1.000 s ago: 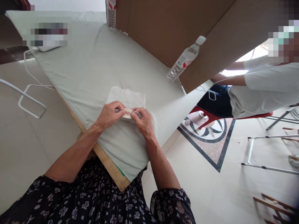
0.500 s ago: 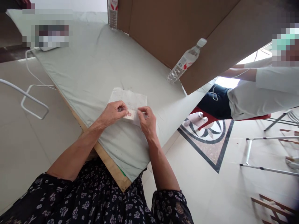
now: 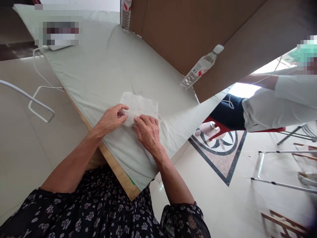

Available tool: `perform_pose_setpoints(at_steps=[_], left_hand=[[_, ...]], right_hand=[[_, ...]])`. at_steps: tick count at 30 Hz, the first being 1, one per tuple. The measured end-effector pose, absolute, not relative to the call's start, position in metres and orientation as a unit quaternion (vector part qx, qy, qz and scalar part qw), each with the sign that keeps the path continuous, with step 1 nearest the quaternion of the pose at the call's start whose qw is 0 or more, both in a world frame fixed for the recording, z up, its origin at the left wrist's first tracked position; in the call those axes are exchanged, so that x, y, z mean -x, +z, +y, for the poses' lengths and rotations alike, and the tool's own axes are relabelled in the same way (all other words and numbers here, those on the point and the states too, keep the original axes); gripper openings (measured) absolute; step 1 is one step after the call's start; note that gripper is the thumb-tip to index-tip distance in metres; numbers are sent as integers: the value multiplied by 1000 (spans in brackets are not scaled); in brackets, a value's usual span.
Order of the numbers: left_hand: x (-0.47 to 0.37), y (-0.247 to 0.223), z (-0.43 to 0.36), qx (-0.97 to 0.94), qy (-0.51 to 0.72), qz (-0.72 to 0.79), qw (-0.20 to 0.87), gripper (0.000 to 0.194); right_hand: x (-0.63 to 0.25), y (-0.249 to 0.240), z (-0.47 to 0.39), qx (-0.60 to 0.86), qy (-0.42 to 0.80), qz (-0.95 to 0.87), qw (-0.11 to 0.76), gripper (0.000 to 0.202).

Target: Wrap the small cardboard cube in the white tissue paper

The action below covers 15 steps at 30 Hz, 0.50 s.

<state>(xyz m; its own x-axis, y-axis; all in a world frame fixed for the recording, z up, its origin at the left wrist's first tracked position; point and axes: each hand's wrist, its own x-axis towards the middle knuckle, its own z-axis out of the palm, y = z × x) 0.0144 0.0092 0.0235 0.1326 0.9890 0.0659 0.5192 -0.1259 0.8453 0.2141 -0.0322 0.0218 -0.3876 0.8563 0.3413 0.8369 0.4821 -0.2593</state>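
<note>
A thin, off-white, tissue-like sheet [image 3: 141, 103] lies on the cloth-covered table in front of me, its near part under my hands. My left hand [image 3: 112, 119] is at the sheet's left edge, with thumb and index finger curved and a gap between them. My right hand [image 3: 148, 133] rests palm down over the sheet's near right part, bent fingers side by side and fingertips touching it. The right hand hides the near right corner, and the right thumb is partly hidden.
The table [image 3: 99, 66] has a pale green cloth. Upright cardboard [image 3: 178, 36] stands at the back, beside a leaning water bottle [image 3: 201, 67] and another bottle [image 3: 126, 16]. A white device with a cable [image 3: 63, 41] sits far left. A person in a white top [image 3: 264, 105] sits at right.
My right hand has turned palm down and moved left over the sheet, where it pinched the right side before. My left thumb and index finger have parted. The view has shifted slightly.
</note>
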Motion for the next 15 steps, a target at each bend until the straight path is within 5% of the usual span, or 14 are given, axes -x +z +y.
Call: perform_pose_setpoints(at_steps=[8, 15], left_hand=[[-3, 12, 13, -657, 281, 667, 210, 43], [1, 15, 20, -628, 209, 713, 229, 53]], right_hand=[[-211, 33, -17, 480, -17, -864, 151, 12], [-208, 40, -9, 455, -33, -883, 110, 13]])
